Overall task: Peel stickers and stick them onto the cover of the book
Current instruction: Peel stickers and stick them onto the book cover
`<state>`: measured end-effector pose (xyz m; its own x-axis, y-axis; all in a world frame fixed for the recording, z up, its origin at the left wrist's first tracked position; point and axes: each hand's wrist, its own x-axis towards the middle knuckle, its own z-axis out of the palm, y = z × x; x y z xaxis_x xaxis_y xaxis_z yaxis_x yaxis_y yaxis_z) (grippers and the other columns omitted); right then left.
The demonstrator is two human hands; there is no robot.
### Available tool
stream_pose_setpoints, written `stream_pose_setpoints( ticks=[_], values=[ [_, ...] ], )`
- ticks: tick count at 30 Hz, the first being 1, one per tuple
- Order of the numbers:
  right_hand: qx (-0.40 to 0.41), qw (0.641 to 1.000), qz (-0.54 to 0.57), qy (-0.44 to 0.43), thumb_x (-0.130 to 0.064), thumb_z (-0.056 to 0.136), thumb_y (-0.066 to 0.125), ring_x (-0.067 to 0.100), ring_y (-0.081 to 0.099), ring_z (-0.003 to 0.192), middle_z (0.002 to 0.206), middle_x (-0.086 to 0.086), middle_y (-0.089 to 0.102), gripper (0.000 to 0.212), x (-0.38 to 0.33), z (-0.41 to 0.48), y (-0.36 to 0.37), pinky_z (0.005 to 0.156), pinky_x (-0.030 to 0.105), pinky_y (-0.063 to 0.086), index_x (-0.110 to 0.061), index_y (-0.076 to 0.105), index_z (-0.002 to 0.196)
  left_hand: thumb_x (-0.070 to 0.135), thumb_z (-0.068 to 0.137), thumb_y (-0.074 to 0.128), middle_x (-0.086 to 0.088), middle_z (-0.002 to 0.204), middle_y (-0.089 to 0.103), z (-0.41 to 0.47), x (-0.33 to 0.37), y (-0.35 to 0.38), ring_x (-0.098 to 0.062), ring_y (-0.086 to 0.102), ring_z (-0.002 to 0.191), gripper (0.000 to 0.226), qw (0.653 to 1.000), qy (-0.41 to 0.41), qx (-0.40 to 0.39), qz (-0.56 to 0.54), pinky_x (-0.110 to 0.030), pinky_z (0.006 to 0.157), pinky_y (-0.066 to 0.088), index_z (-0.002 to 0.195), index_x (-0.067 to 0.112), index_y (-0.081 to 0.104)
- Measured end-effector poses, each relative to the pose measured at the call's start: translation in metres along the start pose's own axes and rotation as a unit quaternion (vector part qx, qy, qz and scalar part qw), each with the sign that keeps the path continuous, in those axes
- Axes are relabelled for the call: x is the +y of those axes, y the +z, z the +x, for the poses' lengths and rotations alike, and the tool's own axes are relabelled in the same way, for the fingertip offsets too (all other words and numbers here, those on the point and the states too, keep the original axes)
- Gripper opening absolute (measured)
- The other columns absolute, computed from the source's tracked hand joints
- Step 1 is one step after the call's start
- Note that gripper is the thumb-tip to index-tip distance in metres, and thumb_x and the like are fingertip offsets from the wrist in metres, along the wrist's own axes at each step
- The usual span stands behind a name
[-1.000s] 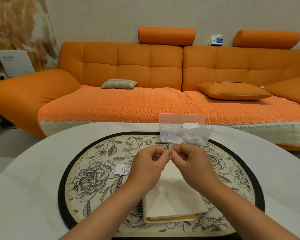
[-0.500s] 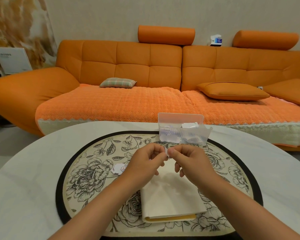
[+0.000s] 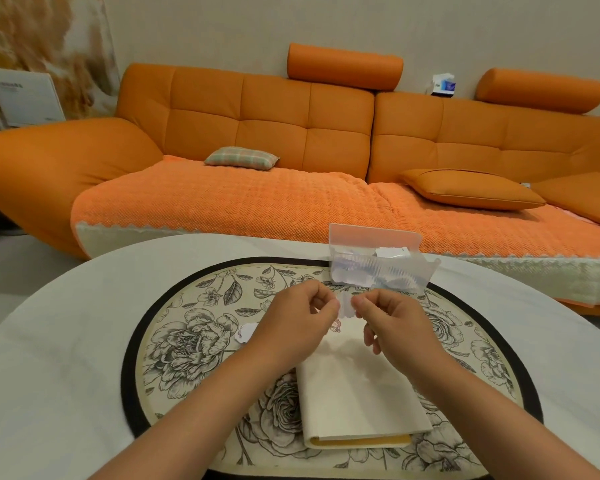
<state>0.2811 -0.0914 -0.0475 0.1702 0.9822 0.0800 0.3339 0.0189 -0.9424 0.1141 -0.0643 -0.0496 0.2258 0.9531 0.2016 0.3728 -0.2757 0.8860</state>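
A cream-covered book (image 3: 359, 403) lies closed on the floral round mat (image 3: 187, 341) in front of me. Above its far end, my left hand (image 3: 295, 323) and my right hand (image 3: 392, 323) pinch a small pale sticker (image 3: 346, 308) between thumbs and fingertips, one on each side. A small sticker with a pink motif (image 3: 335, 325) shows on the book's far end, partly hidden by my left hand. A clear plastic box (image 3: 378, 268) with several stickers stands open just beyond my hands.
A loose white sticker piece (image 3: 245, 332) lies on the mat left of my left hand. The mat sits on a round white table (image 3: 59, 358). An orange sofa (image 3: 291, 150) with cushions fills the background.
My hands have drawn slightly apart, and the pale sticker now shows stretched between the fingertips. The view has shifted a little.
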Motion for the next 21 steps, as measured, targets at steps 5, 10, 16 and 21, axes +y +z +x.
stream_pose_setpoints(
  ticks=[5, 10, 16, 21],
  values=[
    [0.054, 0.994, -0.086, -0.040, -0.030, 0.096, 0.064, 0.004, 0.048, 0.044, 0.058, -0.007, 0.060, 0.019, -0.005, 0.018, -0.006, 0.055, 0.027, 0.042, -0.020, 0.069, 0.082, 0.025, 0.096, 0.059, 0.012, 0.072, 0.061, 0.006, -0.003, -0.015, 0.001, 0.057, 0.061, 0.013, 0.999, 0.002, 0.026, 0.038, -0.029, 0.068, 0.050, 0.084, 0.024, 0.063],
    [0.142, 0.962, -0.205, -0.113, -0.032, 0.097, 0.064, 0.004, 0.047, 0.043, 0.072, -0.006, 0.071, 0.017, -0.013, 0.068, -0.017, 0.049, 0.029, 0.044, -0.026, 0.071, 0.083, 0.023, 0.096, 0.055, -0.004, 0.076, 0.063, 0.012, -0.006, -0.026, -0.031, 0.064, 0.079, 0.017, 0.999, -0.020, 0.041, 0.007, -0.046, 0.077, 0.053, 0.079, 0.021, 0.058],
    [0.159, 0.893, -0.405, -0.117, -0.035, 0.096, 0.063, 0.014, 0.064, 0.074, 0.087, -0.006, 0.075, 0.018, -0.018, 0.123, -0.018, 0.060, 0.027, 0.048, -0.025, 0.076, 0.104, 0.025, 0.096, 0.055, -0.012, 0.083, 0.067, 0.014, -0.006, -0.030, -0.033, 0.065, 0.079, 0.018, 0.998, -0.025, 0.051, 0.001, -0.046, 0.074, 0.054, 0.081, 0.018, 0.061],
    [0.121, 0.901, -0.397, -0.131, -0.032, 0.096, 0.065, 0.011, 0.064, 0.093, 0.109, -0.010, 0.074, 0.025, -0.021, 0.116, -0.011, 0.063, 0.023, 0.039, -0.025, 0.071, 0.119, 0.023, 0.096, 0.055, -0.010, 0.081, 0.069, 0.015, -0.004, -0.030, -0.029, 0.066, 0.075, 0.020, 0.998, -0.041, 0.049, -0.014, -0.039, 0.067, 0.052, 0.080, 0.014, 0.062]
  ],
)
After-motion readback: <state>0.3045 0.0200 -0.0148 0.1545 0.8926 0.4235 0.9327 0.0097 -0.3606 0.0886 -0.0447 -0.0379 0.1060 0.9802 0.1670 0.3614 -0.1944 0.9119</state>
